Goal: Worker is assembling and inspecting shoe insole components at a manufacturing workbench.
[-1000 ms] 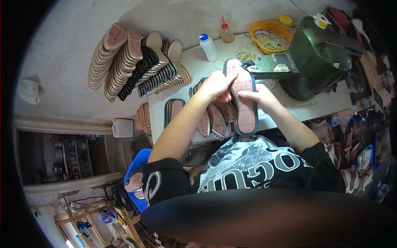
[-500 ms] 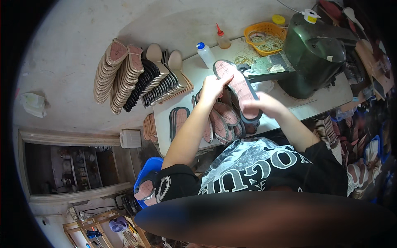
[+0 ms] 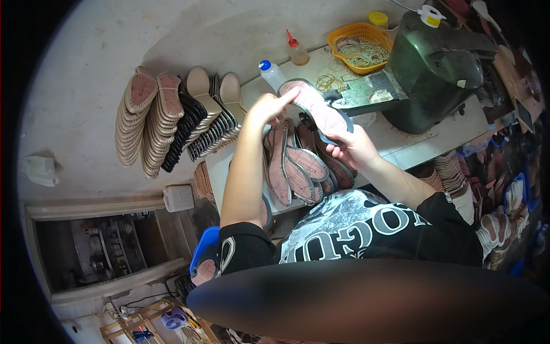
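The pink-faced sole [image 3: 322, 113] is held tilted above the worktop [image 3: 412, 145], between its near edge and the green machine [image 3: 427, 74]. The right hand [image 3: 355, 150] has its grip closed on the near end. The left hand [image 3: 269, 108] has its thumb on the far end; finger closure beneath cannot be told. Both ends should be supported evenly, clear of the sole pile [image 3: 295, 169].

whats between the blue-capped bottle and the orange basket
The red-tipped bottle stands between the blue-capped bottle and the orange basket, as the head view shows.
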### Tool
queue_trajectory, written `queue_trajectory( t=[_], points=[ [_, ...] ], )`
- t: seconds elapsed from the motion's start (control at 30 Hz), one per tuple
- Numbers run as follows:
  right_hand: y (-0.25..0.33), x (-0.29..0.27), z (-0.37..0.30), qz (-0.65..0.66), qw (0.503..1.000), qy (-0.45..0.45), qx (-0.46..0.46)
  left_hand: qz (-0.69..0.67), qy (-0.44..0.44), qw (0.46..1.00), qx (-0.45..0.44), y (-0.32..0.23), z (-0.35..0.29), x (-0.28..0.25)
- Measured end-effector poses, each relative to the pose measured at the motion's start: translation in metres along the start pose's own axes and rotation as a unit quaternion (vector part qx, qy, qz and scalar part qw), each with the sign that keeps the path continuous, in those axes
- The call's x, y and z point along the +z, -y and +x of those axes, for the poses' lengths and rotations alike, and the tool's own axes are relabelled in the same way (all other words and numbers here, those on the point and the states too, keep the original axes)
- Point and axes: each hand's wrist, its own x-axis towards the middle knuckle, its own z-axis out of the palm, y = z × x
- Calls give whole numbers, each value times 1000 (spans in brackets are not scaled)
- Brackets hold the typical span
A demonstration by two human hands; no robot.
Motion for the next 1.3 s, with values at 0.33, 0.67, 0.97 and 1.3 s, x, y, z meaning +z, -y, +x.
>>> queue_trajectory(
  t=[0.33, 0.67, 0.97, 1.3],
  points=[
    [2, 29, 24, -41, 999, -19, -17, 247, 164, 840, 455, -39, 35, -18],
    [5, 28, 29, -57, 997, -52, 9, 156, 240, 918, 275, -34, 23, -21],
    [23, 30, 23, -85, 994, -52, 40, -11, 179, 960, 216, 7, -8, 12],
    [40, 4, 19, -195, 979, -2, 68, -52, 213, 971, 93, -12, -53, 35]
  ],
)
